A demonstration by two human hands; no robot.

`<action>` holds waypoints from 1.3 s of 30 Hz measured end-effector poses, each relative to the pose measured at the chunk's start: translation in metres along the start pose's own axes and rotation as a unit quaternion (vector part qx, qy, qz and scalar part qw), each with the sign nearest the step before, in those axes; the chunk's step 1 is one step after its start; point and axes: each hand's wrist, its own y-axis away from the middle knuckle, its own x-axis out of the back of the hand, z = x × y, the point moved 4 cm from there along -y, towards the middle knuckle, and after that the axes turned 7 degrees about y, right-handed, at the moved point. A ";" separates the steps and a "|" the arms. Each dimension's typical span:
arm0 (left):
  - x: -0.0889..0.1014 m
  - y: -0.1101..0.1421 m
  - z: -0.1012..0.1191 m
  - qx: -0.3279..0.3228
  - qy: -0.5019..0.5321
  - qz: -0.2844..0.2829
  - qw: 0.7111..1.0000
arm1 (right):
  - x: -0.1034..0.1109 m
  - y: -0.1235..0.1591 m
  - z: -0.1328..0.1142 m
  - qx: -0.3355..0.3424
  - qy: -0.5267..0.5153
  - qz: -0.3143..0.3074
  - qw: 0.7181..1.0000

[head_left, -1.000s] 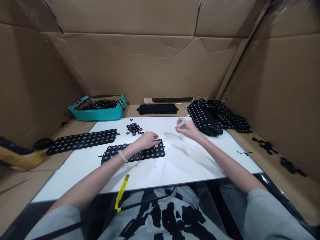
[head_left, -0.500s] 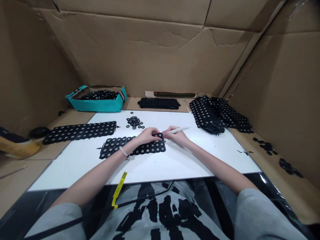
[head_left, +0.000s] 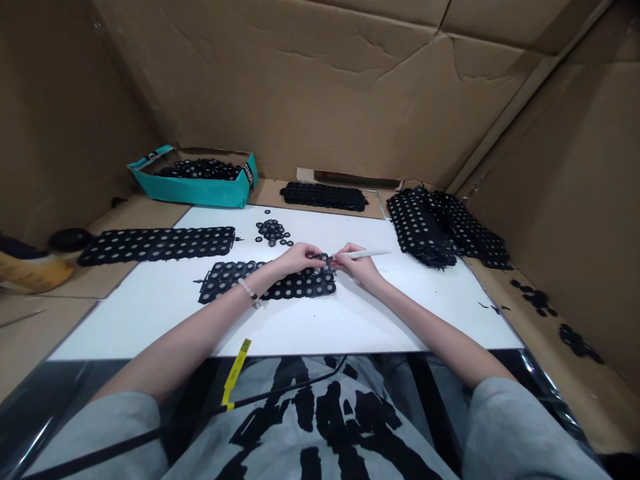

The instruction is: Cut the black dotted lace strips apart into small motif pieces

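- Lace strip (head_left: 265,283) lies on the white tabletop (head_left: 390,313), its long axis running leftward from my hands.
- Left grip (head_left: 299,259) curls onto its far edge; I cannot tell how firmly.
- Right grip (head_left: 357,267) closes around a white pen (head_left: 363,254), tip just beside the strip's end.

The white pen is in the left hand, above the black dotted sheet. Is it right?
No: the white pen is in the right hand, not the left, as the head view shows. It is above the black dotted sheet.
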 end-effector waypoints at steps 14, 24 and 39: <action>-0.001 0.006 0.004 0.035 0.048 -0.072 0.996 | -0.009 0.000 -0.005 0.139 0.225 0.035 0.964; 0.002 -0.001 -0.003 -0.021 -0.108 -0.049 0.993 | -0.003 0.002 -0.004 -0.012 0.014 -0.001 1.000; -0.004 0.008 0.009 0.040 -0.033 -0.026 0.998 | -0.001 0.003 0.000 0.033 0.085 0.000 0.996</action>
